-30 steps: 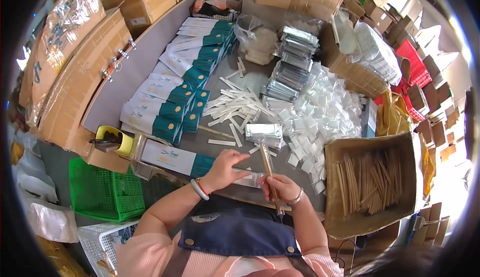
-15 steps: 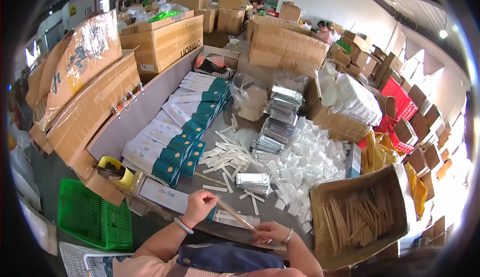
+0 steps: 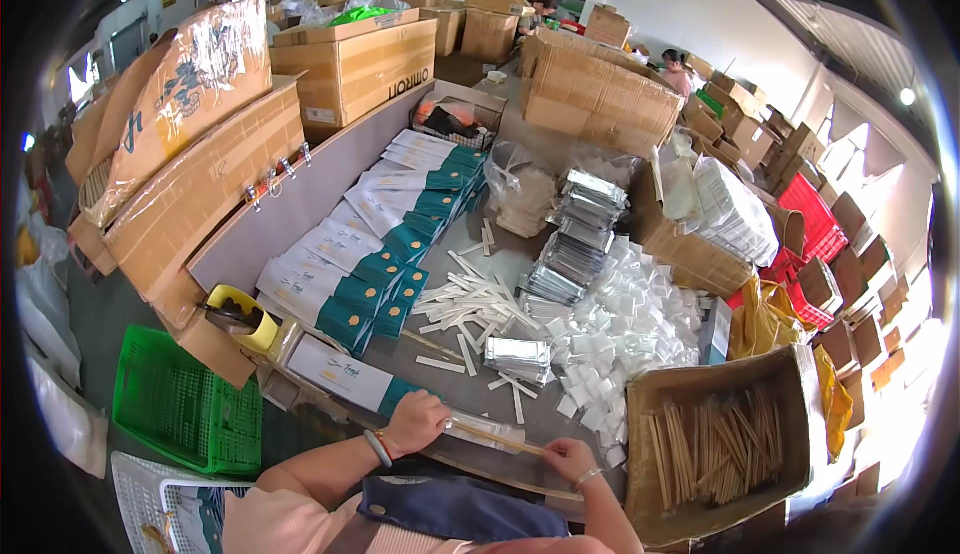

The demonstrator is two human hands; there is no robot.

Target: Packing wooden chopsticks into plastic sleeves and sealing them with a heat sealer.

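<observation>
My left hand [image 3: 420,421] is closed on the left end of a slim wooden stick bundle [image 3: 492,436], partly in clear plastic. My right hand [image 3: 568,459] pinches the other end. The bundle lies nearly level over a clear plastic sleeve [image 3: 480,424] at the table's front edge. Just left and behind is a long white-and-teal printed packet [image 3: 340,374]. Beyond my hands are loose white strips [image 3: 465,299], a small stack of silvery flat packets [image 3: 518,354] and a heap of small white sachets [image 3: 640,319].
Printed envelopes [image 3: 330,259] fill the table's left. A box of wooden sticks [image 3: 640,394] stands right, a yellow container [image 3: 262,332] and green basket [image 3: 190,394] left. Silvery packet stacks [image 3: 580,234] and cartons [image 3: 590,94] stand behind. A person in pink [image 3: 675,79] is far back.
The stick bundle has turned from upright to nearly level. My right hand has moved right, away from my left, which has shifted to the bundle's end. The view has tilted up.
</observation>
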